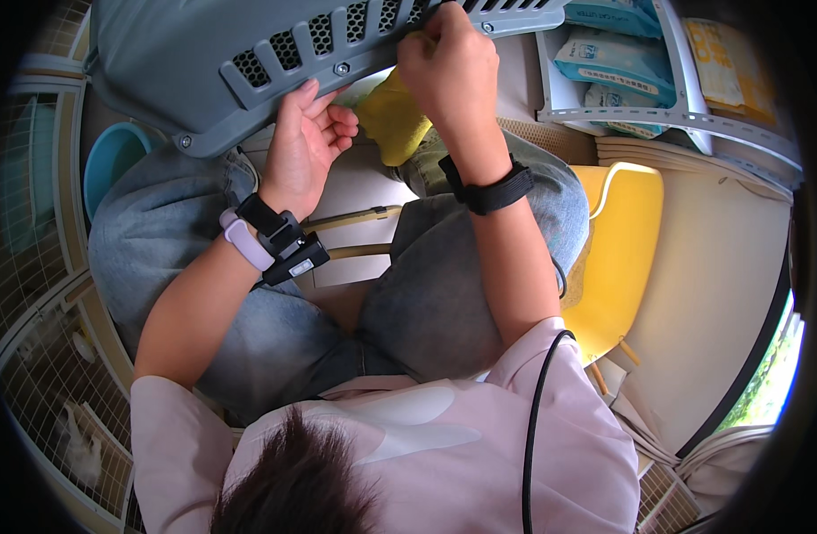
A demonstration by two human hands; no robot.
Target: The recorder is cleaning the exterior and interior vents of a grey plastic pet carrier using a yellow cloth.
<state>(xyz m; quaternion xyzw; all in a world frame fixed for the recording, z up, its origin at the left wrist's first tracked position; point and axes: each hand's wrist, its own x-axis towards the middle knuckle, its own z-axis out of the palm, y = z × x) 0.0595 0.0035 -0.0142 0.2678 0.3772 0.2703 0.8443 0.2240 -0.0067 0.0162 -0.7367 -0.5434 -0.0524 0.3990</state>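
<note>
A grey plastic pet carrier (177, 71) with slotted vents and dark mesh leans over my knees at the top of the head view. My left hand (303, 147) is at its lower rim, thumb on the outer face and index finger at the edge behind it; the other fingers curl loosely. In my right hand (453, 76) a yellow cloth (392, 120) is gripped, hanging down beneath the rim. That hand presses against the carrier's lower edge, right of the middle, and its fingertips are partly hidden. Screws (341, 68) show along the rim.
Wire cages (34, 169) line the left side, with a pale cat (83, 449) inside the lower one. A blue bucket (114, 160) stands by my left knee. To the right are a yellow chair (635, 240) and a white shelf (622, 116) holding bagged packages (615, 62).
</note>
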